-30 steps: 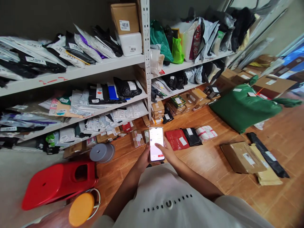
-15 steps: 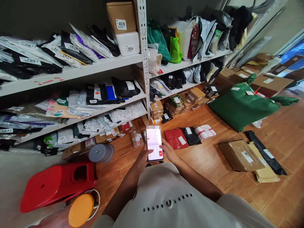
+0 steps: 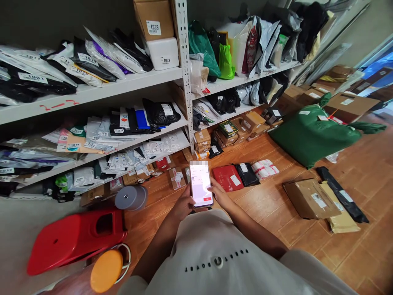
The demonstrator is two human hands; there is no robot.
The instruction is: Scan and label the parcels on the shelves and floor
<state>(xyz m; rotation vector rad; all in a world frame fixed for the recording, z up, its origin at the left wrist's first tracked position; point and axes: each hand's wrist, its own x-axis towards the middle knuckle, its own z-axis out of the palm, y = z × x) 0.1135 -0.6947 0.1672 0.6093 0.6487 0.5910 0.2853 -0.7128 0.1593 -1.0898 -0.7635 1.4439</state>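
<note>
A smartphone (image 3: 201, 185) with a lit white-and-pink screen is held upright in front of my body, a red button showing low on the display. My left hand (image 3: 184, 201) grips its left edge, thumb near the lower corner. On the other side, my right hand (image 3: 220, 194) is closed around the right edge, with the thumb at the screen's border. The fingers behind the phone are hidden. Just beyond my right hand, a red parcel (image 3: 227, 178), a black parcel (image 3: 247, 174) and a white-and-red parcel (image 3: 265, 169) lie in a row on the floor.
White shelves (image 3: 123, 87) full of labelled parcels stand ahead. A grey bin (image 3: 131, 197), a red plastic stool (image 3: 73, 237) and a round orange seat (image 3: 106, 271) are at left. A stuffed green sack (image 3: 316, 137) and a cardboard box (image 3: 310, 198) lie at right.
The keypad on the phone's screen has gone, leaving a plainer page with a red button. My left thumb has moved from over the screen to its lower left edge.
</note>
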